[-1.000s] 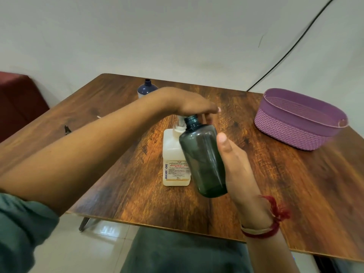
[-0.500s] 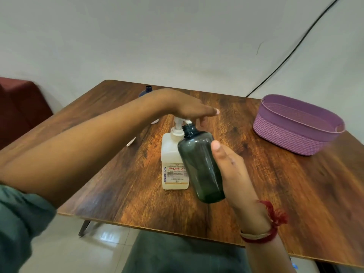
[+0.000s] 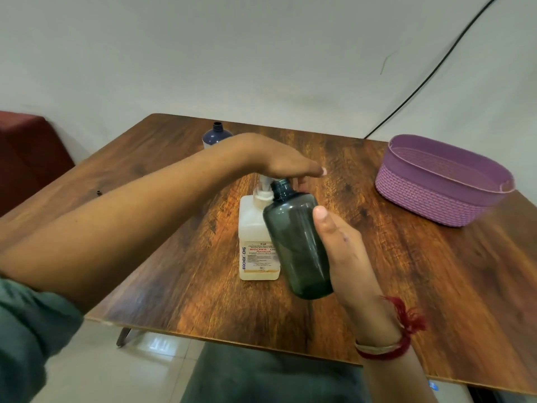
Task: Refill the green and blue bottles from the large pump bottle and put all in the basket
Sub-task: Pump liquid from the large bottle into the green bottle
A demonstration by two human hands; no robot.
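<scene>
The right hand [image 3: 345, 257] is wrapped round the green bottle [image 3: 299, 242], thumb on its front face, fingers hidden behind. A red thread band [image 3: 402, 324] circles that wrist, which hangs over the near edge of the counter [image 3: 174, 271]. The bottle is held clear of the wood and tilted, its uncapped mouth leaning away and to the left, up under the left hand [image 3: 279, 161]. That hand is spread flat, palm down, fingers straight, lying over the head of the large pump bottle [image 3: 255, 234] — the spout itself is covered, so whether it meets the green mouth cannot be told.

The pump bottle stands upright on the wood just left of the right hand and directly beneath the left palm, touching or nearly touching the green bottle's side. Right of the right hand lies a broad stretch of bare wood, then the purple basket [image 3: 421, 199] well apart, near the counter's right edge.

Beyond the left wrist, near the far edge, the blue bottle [image 3: 216, 135] stands uncapped, its lower part hidden by the forearm — the wall rises just behind it.
</scene>
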